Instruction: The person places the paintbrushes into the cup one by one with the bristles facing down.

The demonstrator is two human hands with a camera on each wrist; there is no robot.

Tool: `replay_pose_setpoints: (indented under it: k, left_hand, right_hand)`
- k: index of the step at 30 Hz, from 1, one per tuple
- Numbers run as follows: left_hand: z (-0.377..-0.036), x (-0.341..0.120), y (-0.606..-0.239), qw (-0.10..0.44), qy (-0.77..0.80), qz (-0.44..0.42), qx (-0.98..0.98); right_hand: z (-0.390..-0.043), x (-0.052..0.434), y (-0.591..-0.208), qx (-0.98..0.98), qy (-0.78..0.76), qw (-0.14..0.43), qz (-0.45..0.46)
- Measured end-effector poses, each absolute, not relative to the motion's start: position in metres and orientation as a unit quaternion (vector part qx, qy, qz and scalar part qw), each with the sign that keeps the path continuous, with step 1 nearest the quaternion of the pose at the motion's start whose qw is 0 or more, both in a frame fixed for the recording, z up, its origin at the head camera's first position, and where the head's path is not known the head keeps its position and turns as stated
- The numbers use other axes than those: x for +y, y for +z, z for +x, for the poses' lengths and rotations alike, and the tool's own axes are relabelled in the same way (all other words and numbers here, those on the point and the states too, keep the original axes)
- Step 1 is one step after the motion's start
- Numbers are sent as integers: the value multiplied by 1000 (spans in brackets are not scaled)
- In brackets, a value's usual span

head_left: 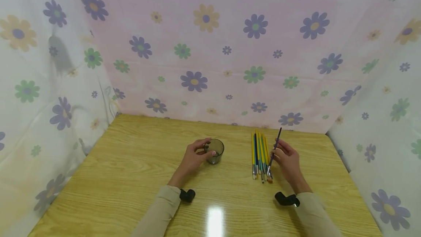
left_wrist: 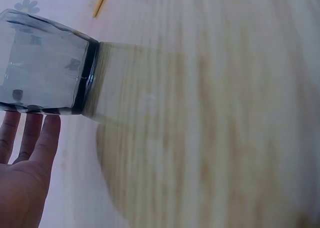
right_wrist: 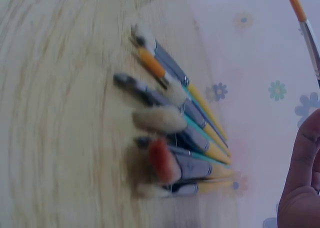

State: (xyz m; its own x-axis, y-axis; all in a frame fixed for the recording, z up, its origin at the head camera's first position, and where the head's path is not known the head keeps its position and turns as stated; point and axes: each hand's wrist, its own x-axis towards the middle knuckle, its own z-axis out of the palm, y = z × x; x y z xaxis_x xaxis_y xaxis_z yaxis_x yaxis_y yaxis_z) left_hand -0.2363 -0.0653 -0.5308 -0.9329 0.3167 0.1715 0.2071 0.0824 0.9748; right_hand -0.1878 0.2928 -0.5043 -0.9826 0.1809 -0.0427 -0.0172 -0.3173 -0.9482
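My left hand (head_left: 192, 158) grips a smoky, see-through drinking glass (head_left: 215, 159), thumb on the near side and fingers on the far side. In the left wrist view, the fingers touch one side of the glass (left_wrist: 47, 63). A slim dark-handled paintbrush (head_left: 277, 140) is pinched in my right hand (head_left: 288, 162), with its bristle end down. The right wrist view shows this brush's orange bristles at the upper right. Just left of that hand lies a row of several paintbrushes (head_left: 260, 153) with yellow, teal and dark blue handles, bristles toward me.
The wood-grain table (head_left: 138, 164) runs back to a flower-printed cloth (head_left: 223, 39), which also hangs at both sides. Each wrist wears a black camera mount (head_left: 187, 195). A bright light reflection lies near the front.
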Motion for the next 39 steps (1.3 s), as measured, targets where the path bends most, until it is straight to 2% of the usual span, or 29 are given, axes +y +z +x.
replay_pose_setpoints:
  k: [15,29,39]
  left_hand:
    - [-234,-67,-525,57,649,177,738]
    - [-236,-67,-528,55,656,183,730]
    - [-236,-66,-526,54,652,184,734]
  right_hand:
    - [-187,256,-497,-590,802,74,-59]
    - [-204,203,-487,-545,828,122,-50]
    - [-222,171,-475,-510,841,178,-7]
